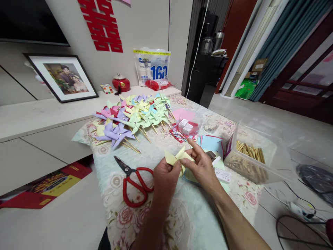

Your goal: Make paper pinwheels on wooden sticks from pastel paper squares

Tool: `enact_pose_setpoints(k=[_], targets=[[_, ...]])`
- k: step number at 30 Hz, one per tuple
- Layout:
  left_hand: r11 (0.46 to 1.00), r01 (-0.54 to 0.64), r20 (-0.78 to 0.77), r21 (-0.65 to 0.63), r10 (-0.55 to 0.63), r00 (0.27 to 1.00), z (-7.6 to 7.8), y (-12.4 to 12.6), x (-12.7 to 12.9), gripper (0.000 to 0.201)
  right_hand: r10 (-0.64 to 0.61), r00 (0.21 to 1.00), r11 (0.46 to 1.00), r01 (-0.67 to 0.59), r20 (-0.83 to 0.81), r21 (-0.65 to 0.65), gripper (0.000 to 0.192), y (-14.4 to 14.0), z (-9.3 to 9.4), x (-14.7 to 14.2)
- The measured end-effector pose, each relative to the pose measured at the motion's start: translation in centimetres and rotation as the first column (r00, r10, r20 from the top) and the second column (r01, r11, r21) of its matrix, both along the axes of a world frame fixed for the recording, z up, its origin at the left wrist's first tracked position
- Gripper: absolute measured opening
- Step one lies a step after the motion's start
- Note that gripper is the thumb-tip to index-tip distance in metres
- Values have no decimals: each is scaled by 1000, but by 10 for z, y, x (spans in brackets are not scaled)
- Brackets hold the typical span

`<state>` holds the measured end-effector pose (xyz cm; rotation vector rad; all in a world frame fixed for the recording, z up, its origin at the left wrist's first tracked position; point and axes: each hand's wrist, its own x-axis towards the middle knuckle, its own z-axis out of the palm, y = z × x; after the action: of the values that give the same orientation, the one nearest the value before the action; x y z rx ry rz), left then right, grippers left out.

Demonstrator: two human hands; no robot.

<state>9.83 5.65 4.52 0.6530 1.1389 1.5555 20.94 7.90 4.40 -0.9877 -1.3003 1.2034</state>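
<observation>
A pale yellow paper pinwheel (171,158), its blades folded toward the centre, is held between both hands above the table. My left hand (166,173) is closed on its left and lower side. My right hand (199,161) pinches the right side with the thumb near the middle, the index finger lifted away. Whether a pin sits at the centre cannot be made out. Red-handled scissors (135,184) lie just left of my left hand, blades pointing up and left. Under and beyond my right hand are coloured paper sheets (212,141) and a small white box (222,175).
Finished pinwheels (135,119) on sticks are heaped at the table's far left. A clear plastic bin (249,170) holding short wooden sticks (249,152) stands at the right edge. A plastic packet (188,125) and a small clear container (211,125) lie on the flowered tablecloth (205,222).
</observation>
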Motion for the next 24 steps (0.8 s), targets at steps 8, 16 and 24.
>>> enact_pose_setpoints(k=[8, 16, 24], targets=[[1000, -3, 25, -13, 4, 1000, -4, 3, 1, 28, -1, 1000, 999, -1, -23, -47, 77, 1, -1, 0], [999, -12, -32, -50, 11, 999, -8, 3, -2, 29, -11, 1000, 1000, 11, 21, -26, 76, 2, -8, -1], [997, -31, -59, -65, 27, 998, -7, 4, -4, 28, -10, 1000, 999, 9, -16, -53, 66, 1, -6, -3]])
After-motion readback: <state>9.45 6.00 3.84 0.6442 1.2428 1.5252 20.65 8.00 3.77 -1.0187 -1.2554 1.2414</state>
